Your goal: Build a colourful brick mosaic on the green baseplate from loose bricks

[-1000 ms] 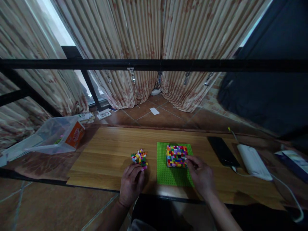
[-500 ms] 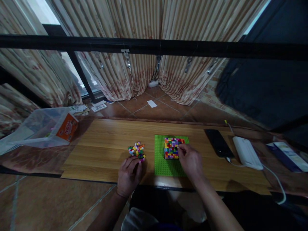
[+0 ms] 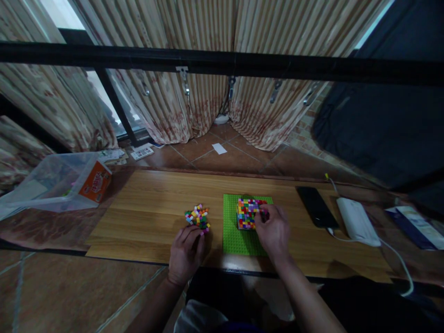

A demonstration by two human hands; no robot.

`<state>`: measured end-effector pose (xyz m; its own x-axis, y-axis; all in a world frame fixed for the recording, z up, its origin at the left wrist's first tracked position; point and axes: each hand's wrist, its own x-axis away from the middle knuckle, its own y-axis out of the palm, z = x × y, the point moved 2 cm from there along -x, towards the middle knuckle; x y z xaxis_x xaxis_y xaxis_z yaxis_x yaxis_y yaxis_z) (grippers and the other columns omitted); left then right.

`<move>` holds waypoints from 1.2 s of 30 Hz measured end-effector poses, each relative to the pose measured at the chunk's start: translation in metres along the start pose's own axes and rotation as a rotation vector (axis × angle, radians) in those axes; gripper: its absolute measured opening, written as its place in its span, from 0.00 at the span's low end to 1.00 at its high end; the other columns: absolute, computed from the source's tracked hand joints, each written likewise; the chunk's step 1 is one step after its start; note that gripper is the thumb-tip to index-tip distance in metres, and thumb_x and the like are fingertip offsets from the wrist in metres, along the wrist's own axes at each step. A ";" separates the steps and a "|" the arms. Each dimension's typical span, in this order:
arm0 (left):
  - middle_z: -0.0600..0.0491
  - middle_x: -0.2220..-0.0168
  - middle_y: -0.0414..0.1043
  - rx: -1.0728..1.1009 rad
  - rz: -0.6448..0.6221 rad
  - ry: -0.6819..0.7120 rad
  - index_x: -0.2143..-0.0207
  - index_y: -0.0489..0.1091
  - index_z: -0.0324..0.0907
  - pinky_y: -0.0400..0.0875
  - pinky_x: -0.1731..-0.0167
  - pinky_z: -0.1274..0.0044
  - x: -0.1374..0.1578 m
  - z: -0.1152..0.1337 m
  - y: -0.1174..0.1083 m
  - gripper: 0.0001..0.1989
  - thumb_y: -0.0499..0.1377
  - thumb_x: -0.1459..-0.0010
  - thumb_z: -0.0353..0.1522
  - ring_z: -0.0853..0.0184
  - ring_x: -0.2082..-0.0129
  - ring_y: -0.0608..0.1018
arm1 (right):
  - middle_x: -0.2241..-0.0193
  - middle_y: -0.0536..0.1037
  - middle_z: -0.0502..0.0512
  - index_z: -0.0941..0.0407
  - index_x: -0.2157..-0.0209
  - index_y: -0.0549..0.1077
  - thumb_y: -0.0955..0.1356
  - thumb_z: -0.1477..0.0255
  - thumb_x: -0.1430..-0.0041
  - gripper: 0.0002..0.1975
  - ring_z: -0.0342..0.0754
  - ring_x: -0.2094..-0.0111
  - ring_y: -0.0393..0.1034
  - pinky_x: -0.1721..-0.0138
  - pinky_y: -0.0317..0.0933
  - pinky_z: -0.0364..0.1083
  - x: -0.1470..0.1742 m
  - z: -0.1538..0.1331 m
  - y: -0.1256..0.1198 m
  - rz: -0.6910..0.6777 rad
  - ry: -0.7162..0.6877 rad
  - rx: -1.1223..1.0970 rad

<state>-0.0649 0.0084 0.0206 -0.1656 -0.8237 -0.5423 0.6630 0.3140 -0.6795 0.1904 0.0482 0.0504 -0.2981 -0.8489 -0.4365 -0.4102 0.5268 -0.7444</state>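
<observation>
Wooden tabletop point(image 3: 156, 189), brick block point(image 3: 245, 218); leftward, clear bin point(image 3: 81, 171), coloured bits point(image 3: 68, 190) inside.

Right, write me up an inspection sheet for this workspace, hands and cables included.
Surface: wood-grain board, spread under the work.
Job's things: multicoloured block structure on a green baseplate; pile of loose blocks left of the baseplate.
Clutter: black phone and white device at right; clear plastic bin at far left.
Hands: left hand at the pile's near edge, pink block at its fingertips, grip unclear; right hand at the structure's right side, any held block hidden.
Cables: white cable from the white device; short lead at the phone.
Surroundings: striped curtains, dark bar, tiled floor.
</observation>
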 end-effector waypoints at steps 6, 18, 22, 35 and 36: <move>0.50 0.62 0.75 -0.002 0.003 0.004 0.59 0.71 0.42 0.71 0.58 0.71 0.000 -0.001 0.000 0.08 0.57 0.41 0.28 0.63 0.59 0.76 | 0.60 0.72 0.62 0.58 0.58 0.71 0.66 0.67 0.49 0.16 0.57 0.55 0.64 0.51 0.59 0.56 0.004 0.009 0.007 0.081 0.040 -0.041; 0.48 0.62 0.75 0.015 -0.015 -0.038 0.60 0.71 0.42 0.71 0.57 0.69 0.002 -0.002 0.001 0.07 0.56 0.40 0.29 0.62 0.59 0.76 | 0.59 0.73 0.59 0.58 0.54 0.67 0.68 0.67 0.52 0.22 0.51 0.61 0.69 0.56 0.62 0.50 0.011 0.026 0.033 0.047 0.380 -0.506; 0.48 0.61 0.75 0.021 -0.005 -0.032 0.60 0.71 0.42 0.71 0.57 0.70 0.001 -0.001 0.000 0.07 0.56 0.40 0.29 0.63 0.58 0.76 | 0.60 0.73 0.58 0.57 0.56 0.67 0.67 0.65 0.50 0.19 0.51 0.61 0.68 0.56 0.62 0.51 0.011 0.026 0.031 0.028 0.327 -0.496; 0.47 0.57 0.75 0.247 0.099 -0.245 0.59 0.73 0.42 0.69 0.52 0.69 -0.008 0.017 -0.009 0.10 0.53 0.38 0.33 0.62 0.55 0.75 | 0.60 0.75 0.57 0.54 0.59 0.74 0.64 0.64 0.41 0.12 0.50 0.60 0.70 0.58 0.64 0.50 0.041 -0.014 -0.018 -0.105 0.042 -0.580; 0.48 0.58 0.75 0.344 0.093 -0.297 0.59 0.73 0.42 0.69 0.52 0.69 -0.010 0.025 -0.009 0.11 0.53 0.37 0.34 0.62 0.55 0.75 | 0.60 0.76 0.56 0.53 0.59 0.74 0.64 0.64 0.40 0.12 0.49 0.60 0.70 0.58 0.65 0.50 0.044 -0.023 -0.021 -0.158 0.003 -0.604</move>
<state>-0.0513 0.0018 0.0442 0.0896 -0.9148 -0.3939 0.8774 0.2596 -0.4035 0.1657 0.0006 0.0583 -0.1964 -0.9188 -0.3425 -0.8643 0.3272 -0.3820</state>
